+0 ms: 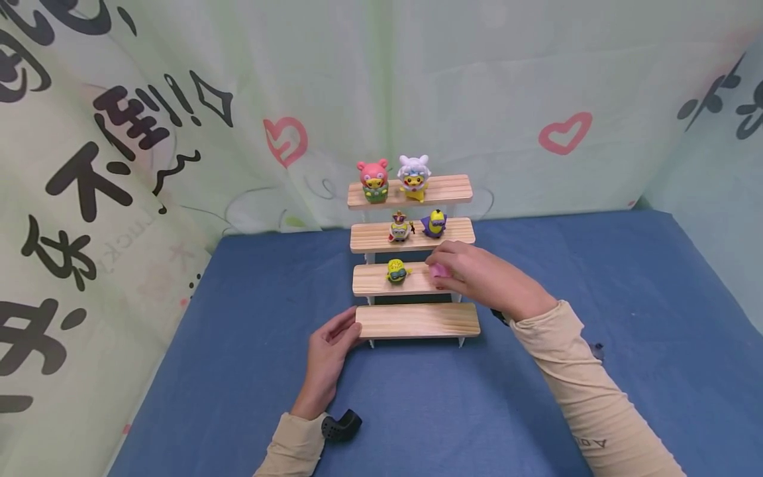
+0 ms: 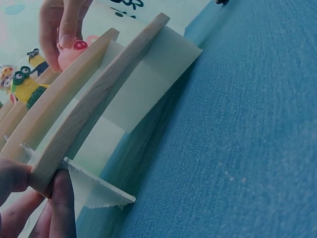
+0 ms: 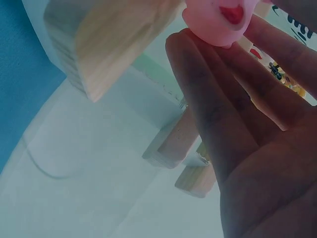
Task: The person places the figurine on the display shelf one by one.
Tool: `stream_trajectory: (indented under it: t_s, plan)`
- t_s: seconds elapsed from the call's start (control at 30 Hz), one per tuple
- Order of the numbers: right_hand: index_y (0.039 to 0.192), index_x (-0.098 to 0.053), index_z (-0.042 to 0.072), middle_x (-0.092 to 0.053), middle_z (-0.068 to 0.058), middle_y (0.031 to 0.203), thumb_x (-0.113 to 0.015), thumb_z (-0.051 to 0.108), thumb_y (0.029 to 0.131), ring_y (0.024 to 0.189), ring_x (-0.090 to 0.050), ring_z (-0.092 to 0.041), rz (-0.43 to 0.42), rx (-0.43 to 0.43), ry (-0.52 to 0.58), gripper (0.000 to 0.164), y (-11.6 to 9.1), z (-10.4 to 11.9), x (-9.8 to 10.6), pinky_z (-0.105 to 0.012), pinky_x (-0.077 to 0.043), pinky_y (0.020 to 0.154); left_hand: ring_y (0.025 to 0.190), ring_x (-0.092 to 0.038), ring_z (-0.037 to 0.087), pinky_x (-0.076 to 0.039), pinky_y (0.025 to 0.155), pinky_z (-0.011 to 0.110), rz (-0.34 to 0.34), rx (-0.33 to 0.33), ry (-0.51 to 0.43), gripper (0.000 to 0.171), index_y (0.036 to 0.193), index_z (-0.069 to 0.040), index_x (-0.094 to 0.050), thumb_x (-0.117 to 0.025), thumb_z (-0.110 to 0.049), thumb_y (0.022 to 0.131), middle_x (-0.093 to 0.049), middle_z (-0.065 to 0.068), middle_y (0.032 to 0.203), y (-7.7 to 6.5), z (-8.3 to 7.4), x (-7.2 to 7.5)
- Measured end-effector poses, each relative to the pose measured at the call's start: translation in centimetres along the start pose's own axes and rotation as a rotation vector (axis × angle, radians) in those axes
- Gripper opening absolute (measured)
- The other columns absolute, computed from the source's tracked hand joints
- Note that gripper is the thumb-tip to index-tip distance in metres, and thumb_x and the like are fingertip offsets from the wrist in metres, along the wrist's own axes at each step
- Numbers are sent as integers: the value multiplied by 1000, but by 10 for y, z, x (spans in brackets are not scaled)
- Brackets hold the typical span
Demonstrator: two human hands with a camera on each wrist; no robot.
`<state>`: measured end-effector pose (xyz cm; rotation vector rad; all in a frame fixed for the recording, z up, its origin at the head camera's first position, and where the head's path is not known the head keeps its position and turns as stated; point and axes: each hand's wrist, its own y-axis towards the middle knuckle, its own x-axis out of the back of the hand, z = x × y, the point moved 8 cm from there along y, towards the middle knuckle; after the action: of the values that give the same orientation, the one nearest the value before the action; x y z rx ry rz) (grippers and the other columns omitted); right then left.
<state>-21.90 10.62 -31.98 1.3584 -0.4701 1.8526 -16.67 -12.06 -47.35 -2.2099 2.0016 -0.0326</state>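
Note:
A small wooden display stand rises in four steps. My left hand (image 1: 329, 351) pinches the left end of its lowest board (image 1: 417, 320), thumb on one side and fingers on the other in the left wrist view. At the right end of the board above, my right hand (image 1: 473, 271) holds a pink pig-like figurine (image 2: 72, 54) between thumb and fingers. In the right wrist view, the figurine (image 3: 218, 22) shows a red patch and sits close to a board edge; whether its base touches the wood is hidden. A yellow figurine with goggles (image 1: 396, 271) stands to its left.
On the step above are a crowned figurine (image 1: 400, 227) and a purple-caped yellow one (image 1: 434, 224). The top board holds a pink-hooded figurine (image 1: 374, 181) and a white-hooded one (image 1: 414, 177). A blue cloth (image 1: 268, 298) covers the table; a printed curtain (image 1: 477, 99) hangs behind.

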Motion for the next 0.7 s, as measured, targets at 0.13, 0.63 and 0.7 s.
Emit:
stream_trajectory:
  t_s: [0.13, 0.63, 0.7]
  plan:
    - [107, -71, 9, -62, -5, 111, -69, 18, 95, 96, -59, -18, 0, 2, -13, 15, 0, 1, 0, -35, -55, 83, 101, -69, 17, -59, 86, 27, -2, 0, -9, 41, 132, -1, -61, -70, -10, 93, -64, 21, 123, 0, 0, 0]
    - [116, -72, 10, -60, -7, 120, -66, 22, 97, 105, -61, -21, -10, 48, -54, 23, -2, 6, 2, -38, -55, 90, 102, -69, 19, -59, 87, 28, -1, 5, 1, 42, 133, -2, -61, -70, -12, 93, -65, 20, 124, 1, 2, 0]
    - [115, -72, 10, -60, -7, 120, -67, 21, 96, 105, -61, -21, -10, 46, -58, 22, -2, 6, 3, -38, -55, 90, 102, -69, 19, -59, 87, 28, -2, 6, 4, 41, 133, -2, -62, -70, -12, 93, -65, 20, 124, 1, 2, 0]
